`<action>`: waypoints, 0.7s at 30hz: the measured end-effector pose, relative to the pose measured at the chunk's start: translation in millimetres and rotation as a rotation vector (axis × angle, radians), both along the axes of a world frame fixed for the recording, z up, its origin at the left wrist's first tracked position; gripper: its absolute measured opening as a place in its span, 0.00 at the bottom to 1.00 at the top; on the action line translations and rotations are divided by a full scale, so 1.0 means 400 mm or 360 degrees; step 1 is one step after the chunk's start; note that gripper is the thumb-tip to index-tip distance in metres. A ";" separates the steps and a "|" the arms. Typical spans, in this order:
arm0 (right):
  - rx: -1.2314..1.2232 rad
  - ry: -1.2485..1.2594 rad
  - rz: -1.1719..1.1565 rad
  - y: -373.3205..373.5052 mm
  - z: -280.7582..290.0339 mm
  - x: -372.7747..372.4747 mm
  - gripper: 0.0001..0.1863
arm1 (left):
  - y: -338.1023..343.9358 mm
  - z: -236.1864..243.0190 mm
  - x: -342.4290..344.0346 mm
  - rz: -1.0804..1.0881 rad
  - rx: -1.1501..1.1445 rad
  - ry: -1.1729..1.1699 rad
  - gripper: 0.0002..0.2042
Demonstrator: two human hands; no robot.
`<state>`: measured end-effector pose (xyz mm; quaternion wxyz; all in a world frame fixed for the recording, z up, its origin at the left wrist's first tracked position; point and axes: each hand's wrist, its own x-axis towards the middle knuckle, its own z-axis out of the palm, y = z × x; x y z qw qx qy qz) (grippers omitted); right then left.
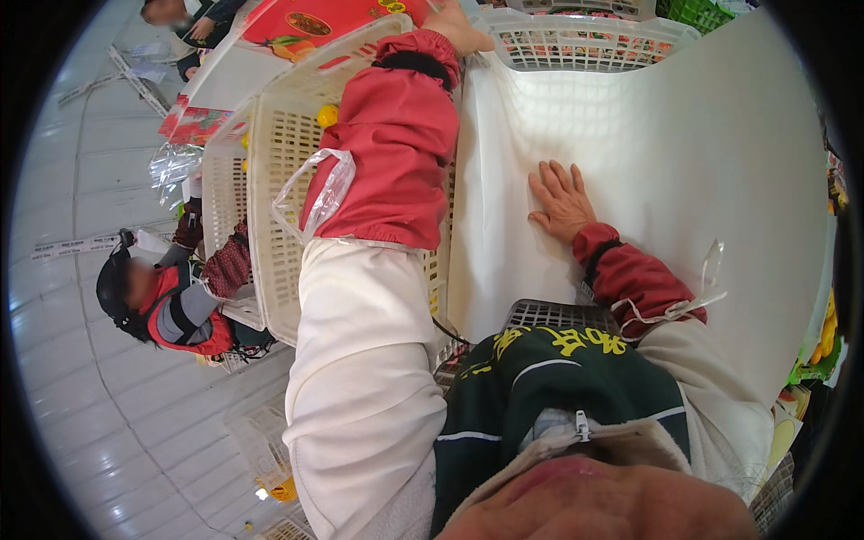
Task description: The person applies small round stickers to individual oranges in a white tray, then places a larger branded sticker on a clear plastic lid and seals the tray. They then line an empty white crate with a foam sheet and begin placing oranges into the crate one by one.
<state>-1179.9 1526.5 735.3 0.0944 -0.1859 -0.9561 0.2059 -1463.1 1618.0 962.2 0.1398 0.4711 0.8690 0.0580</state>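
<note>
My left hand (459, 31) reaches to the top of the view, near a red printed carton (342, 18) and a crate's upper edge; its fingertips are cut off, so its grip cannot be made out. Beneath that arm is a cream plastic crate (279, 216) holding yellow fruit (328, 115), mostly hidden by my sleeve. My right hand (562, 202) lies flat with fingers spread on a large white sheet (684, 153). A clear plastic strip (328, 189) hangs over my left sleeve.
Another plastic crate (594, 40) stands beyond the sheet, a dark grid crate (553, 312) near my body. At the left, a co-worker (193, 315) stands beside a second light crate (220, 189); another person (184, 27) is at the upper left. Yellow items (823, 333) show at the right edge.
</note>
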 end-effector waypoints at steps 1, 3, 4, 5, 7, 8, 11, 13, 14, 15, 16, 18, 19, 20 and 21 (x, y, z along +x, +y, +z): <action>0.0011 0.0011 -0.0003 0.001 -0.001 0.001 0.36 | 0.000 -0.004 -0.003 -0.0023 -0.0004 0.0014 0.37; 0.0031 0.0032 -0.0008 -0.001 -0.004 0.007 0.36 | -0.007 -0.019 -0.003 -0.0047 0.0026 0.0027 0.36; 0.0035 0.0034 -0.0007 -0.001 -0.005 0.009 0.37 | -0.013 -0.027 -0.002 -0.0045 0.0056 0.0019 0.33; 0.0089 0.0134 -0.0023 -0.004 -0.008 0.013 0.37 | -0.018 -0.038 0.001 -0.0043 0.0088 0.0009 0.31; 0.0030 -0.0011 0.0002 -0.003 -0.012 0.013 0.37 | -0.024 -0.052 0.007 -0.0236 -0.0180 0.0082 0.37; 0.0096 0.0087 -0.0020 0.003 -0.013 0.009 0.37 | -0.030 -0.053 0.009 -0.0220 0.0007 0.0116 0.38; -0.0010 0.0051 0.0004 0.012 -0.004 -0.002 0.38 | -0.032 -0.036 0.006 -0.0099 0.0259 0.0184 0.40; 0.0012 0.0038 0.0020 0.024 0.002 -0.015 0.39 | -0.032 -0.026 -0.003 -0.0082 0.0257 0.0172 0.41; 0.0039 0.0044 0.0026 0.030 0.007 -0.021 0.39 | -0.031 -0.019 -0.008 -0.0089 0.0283 0.0148 0.43; 0.0057 0.0014 0.0024 0.034 0.012 -0.025 0.39 | -0.034 -0.011 -0.016 -0.0108 0.0337 0.0125 0.45; 0.0075 0.0056 0.0036 0.037 0.022 -0.027 0.39 | -0.040 0.005 -0.023 -0.0123 0.0488 0.0004 0.44; 0.0058 0.0060 0.0040 0.043 0.037 -0.031 0.39 | -0.059 0.032 -0.027 -0.0133 0.0733 -0.0278 0.41; 0.0109 0.0083 0.0042 0.044 0.042 -0.030 0.38 | -0.074 0.049 -0.023 -0.0085 0.0943 -0.0354 0.40; 0.0142 0.0095 0.0042 0.049 0.047 -0.031 0.38 | -0.095 0.072 -0.016 0.0016 0.1060 -0.0472 0.39; 0.0154 0.0101 0.0041 0.051 0.049 -0.029 0.38 | -0.118 0.089 0.006 0.0172 0.1114 -0.0608 0.38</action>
